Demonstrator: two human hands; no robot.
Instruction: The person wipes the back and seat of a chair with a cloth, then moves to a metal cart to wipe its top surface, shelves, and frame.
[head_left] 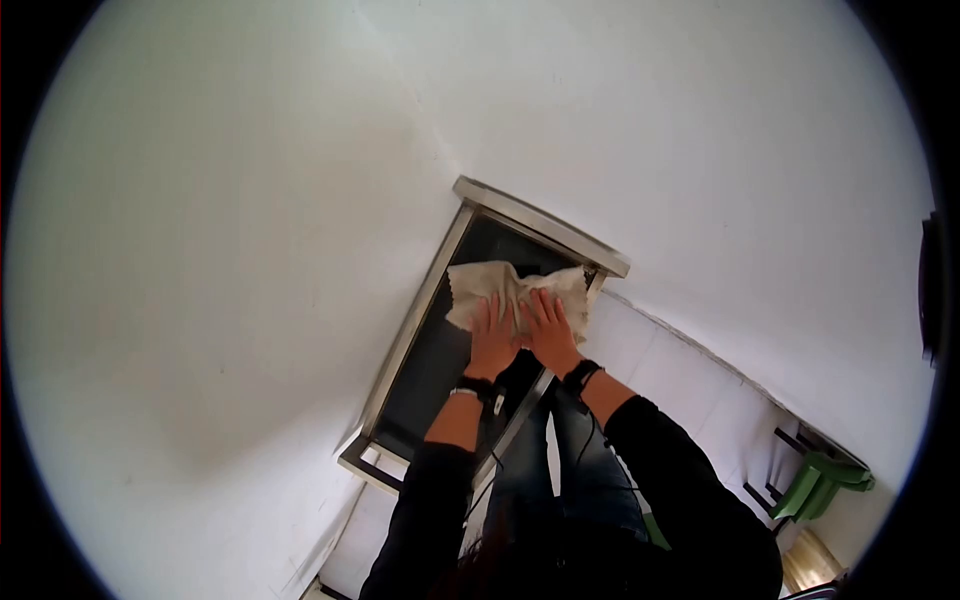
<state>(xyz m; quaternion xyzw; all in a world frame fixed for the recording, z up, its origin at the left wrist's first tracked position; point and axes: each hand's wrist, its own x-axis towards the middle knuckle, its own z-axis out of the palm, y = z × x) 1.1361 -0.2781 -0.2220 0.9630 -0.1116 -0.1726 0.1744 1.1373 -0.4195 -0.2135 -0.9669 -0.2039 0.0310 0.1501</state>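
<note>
Pressing both hands flat on the beige cloth, you have the left hand (pixel 493 335) and the right hand (pixel 550 330) side by side, fingers lightly spread, thumb sides close together, neither hand pinching the fabric. The cloth (pixel 512 287) lies near the center of the frame, on the upper part of the dark tabletop (pixel 425 390), with creases gathered between the hands. CAUTION: uneven pressure could bunch the fabric at those creases and leave the fingertips bearing directly on the panel. The notched right end of the cloth reaches across the right-hand edge of the tabletop; weight shifted to that side could drag the cloth over the edge and let the right hand slip with it. The metal crossbar (pixel 540 225) stands just beyond the cloth toward the upper part of the frame; an overlong forward push could knock your fingertips against it or catch a loose corner there. Note the dark bands at the left wrist (pixel 473 387) and right wrist (pixel 580 377): either could scrape the metal rim (pixel 425 300) if you lower your forearms. A thin cord hangs below the right wrist and could snag on the near edge if the arm swings. Whether the panel under the cloth is wet or slippery cannot be determined from this view.
</note>
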